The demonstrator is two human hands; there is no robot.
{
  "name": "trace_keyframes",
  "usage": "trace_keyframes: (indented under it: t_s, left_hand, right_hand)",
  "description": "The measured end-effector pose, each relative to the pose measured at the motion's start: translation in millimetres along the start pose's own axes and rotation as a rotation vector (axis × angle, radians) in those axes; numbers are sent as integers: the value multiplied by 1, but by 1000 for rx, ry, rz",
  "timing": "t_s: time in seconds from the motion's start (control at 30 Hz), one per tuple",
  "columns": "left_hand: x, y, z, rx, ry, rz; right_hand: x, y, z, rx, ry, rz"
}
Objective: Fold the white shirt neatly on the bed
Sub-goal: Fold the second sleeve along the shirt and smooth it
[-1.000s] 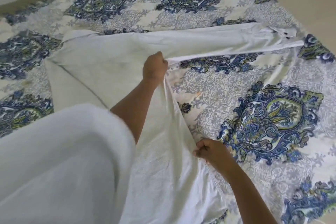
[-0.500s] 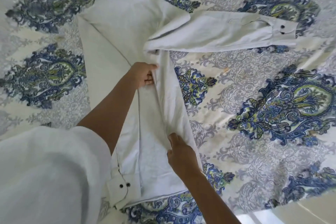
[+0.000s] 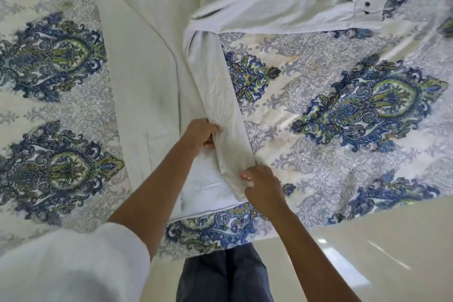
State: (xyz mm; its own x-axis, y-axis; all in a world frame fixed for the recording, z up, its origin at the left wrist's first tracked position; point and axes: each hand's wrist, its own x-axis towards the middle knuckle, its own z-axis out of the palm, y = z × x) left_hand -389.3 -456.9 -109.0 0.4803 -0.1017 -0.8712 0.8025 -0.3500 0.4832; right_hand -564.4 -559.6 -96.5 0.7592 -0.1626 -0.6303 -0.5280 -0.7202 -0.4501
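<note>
The white shirt lies spread on the bed, running from the top of the view down to the near edge. Its right side is folded inward as a long narrow panel. One sleeve stretches out to the right, ending in a cuff with two dark buttons. My left hand grips the inner edge of the folded panel about halfway down. My right hand pinches the panel's lower corner near the hem. My left forearm hides part of the lower shirt.
The bed carries a cream cover with blue and green medallion prints. Its near edge runs along the bottom, with pale glossy floor beyond. My dark trousers show below the edge and my white sleeve fills the lower left.
My left hand has slid down the folded panel toward the hem. My right hand moved to the panel's lower corner. The view has tilted down, showing the bed edge and floor.
</note>
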Motion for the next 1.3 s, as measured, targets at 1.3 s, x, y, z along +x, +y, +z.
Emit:
trace_keyframes:
  t_s: [1.3]
  left_hand:
    - [-72,-135,8,-181,17,-74]
  right_hand:
    - [-18,42,19,665,-78,308]
